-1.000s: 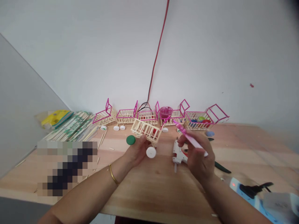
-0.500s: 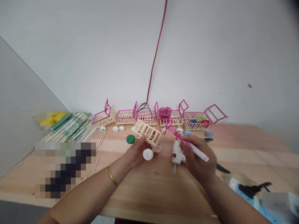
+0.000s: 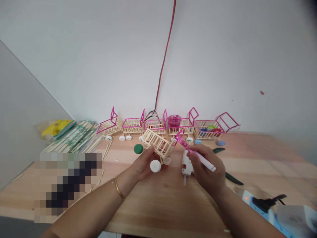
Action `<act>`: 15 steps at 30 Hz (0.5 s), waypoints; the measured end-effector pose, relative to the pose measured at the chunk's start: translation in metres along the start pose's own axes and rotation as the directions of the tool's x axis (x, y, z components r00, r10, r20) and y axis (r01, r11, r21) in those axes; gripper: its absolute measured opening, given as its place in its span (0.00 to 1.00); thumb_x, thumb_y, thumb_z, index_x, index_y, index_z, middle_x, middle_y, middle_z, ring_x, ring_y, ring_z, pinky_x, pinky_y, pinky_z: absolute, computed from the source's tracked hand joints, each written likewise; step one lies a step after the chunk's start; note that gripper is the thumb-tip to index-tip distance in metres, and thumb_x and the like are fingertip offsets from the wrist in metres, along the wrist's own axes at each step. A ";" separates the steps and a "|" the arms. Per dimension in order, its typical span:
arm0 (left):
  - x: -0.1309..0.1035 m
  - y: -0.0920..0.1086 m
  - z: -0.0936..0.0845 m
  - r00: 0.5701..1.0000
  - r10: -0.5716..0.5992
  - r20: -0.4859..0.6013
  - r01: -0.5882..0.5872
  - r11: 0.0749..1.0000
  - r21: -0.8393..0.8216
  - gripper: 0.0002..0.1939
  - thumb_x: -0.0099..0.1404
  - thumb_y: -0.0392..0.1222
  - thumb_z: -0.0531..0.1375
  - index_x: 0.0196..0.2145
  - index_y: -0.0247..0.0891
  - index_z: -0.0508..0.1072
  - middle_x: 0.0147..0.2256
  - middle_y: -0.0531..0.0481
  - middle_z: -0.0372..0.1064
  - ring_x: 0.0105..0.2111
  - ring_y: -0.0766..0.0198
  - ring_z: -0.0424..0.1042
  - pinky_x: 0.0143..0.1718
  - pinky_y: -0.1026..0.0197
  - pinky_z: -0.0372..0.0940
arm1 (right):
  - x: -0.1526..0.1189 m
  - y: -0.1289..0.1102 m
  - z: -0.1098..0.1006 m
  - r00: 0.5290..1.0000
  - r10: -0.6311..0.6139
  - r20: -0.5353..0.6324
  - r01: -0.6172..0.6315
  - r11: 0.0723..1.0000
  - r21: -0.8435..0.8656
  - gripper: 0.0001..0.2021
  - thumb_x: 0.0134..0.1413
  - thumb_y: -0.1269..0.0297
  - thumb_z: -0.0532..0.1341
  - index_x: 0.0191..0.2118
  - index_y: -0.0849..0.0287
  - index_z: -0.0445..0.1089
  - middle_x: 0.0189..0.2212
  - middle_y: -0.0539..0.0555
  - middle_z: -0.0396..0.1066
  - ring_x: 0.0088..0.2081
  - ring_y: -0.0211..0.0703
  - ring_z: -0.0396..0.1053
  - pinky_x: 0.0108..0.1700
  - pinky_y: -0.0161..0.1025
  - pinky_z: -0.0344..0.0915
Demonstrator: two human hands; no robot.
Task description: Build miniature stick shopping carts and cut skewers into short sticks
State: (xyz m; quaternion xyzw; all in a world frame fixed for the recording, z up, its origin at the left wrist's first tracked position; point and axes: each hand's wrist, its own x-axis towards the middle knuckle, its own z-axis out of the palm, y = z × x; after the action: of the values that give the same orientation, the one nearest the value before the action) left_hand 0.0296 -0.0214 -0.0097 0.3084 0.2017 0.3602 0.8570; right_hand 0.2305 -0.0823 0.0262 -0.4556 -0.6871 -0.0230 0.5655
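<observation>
My left hand (image 3: 143, 162) is closed on a small cart (image 3: 157, 143) built of pale wooden sticks, tilted in the air, with bottle-cap wheels: a green cap (image 3: 138, 148), a white cap (image 3: 155, 166) and a translucent one. Its handle end has magenta-painted sticks. In my right hand (image 3: 206, 167) is a white-handled paintbrush (image 3: 201, 159), its front part stained magenta. The brush tip meets or nearly meets the cart's magenta handle; contact is hard to make out. Behind them, a cup of magenta paint (image 3: 174, 122) stands among several similar carts (image 3: 132, 125) with magenta rims.
A white glue gun (image 3: 187, 163) lies beside my right hand, near a dark green blade-like piece (image 3: 234, 178). At right is a power strip (image 3: 259, 211) with a black plug. Bundled sticks (image 3: 79, 135) and a yellow packet (image 3: 58, 128) lie at left. A cable hangs down the wall.
My right hand and the paintbrush have moved slightly left and down, along the cart's handle. The cart stays in my left hand, almost unmoved.
</observation>
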 end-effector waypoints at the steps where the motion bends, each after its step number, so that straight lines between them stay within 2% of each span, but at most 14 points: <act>1: 0.000 0.000 0.000 1.000 0.005 -0.001 -0.005 1.000 -0.002 0.29 0.56 0.59 0.63 0.45 0.32 0.72 0.38 0.41 0.72 0.37 0.56 0.72 0.38 0.55 0.66 | 0.000 0.000 0.000 1.000 -0.005 0.001 0.005 1.000 0.002 0.08 0.57 0.69 0.59 0.43 0.55 0.68 0.34 0.52 0.74 0.34 0.40 0.73 0.37 0.35 0.69; 6: -0.001 0.000 0.002 0.999 0.004 -0.037 -0.004 1.000 -0.002 0.29 0.57 0.59 0.63 0.46 0.32 0.71 0.42 0.38 0.72 0.40 0.53 0.72 0.40 0.54 0.66 | 0.000 -0.003 0.000 0.998 -0.059 0.009 0.059 0.998 0.029 0.10 0.56 0.72 0.59 0.44 0.55 0.67 0.34 0.52 0.73 0.34 0.40 0.72 0.37 0.36 0.68; 15: 0.000 0.001 0.000 1.000 -0.012 -0.026 0.012 1.000 0.010 0.30 0.59 0.61 0.59 0.47 0.31 0.72 0.42 0.38 0.72 0.40 0.55 0.71 0.41 0.53 0.67 | 0.005 -0.003 0.006 0.968 -0.218 0.122 0.211 0.975 0.072 0.16 0.54 0.79 0.59 0.47 0.57 0.66 0.37 0.55 0.68 0.38 0.41 0.68 0.39 0.38 0.67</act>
State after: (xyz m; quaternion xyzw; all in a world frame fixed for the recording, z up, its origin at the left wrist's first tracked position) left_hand 0.0292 -0.0206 -0.0094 0.3068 0.2162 0.3579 0.8550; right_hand 0.2243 -0.0775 0.0297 -0.3625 -0.7679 -0.0345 0.5270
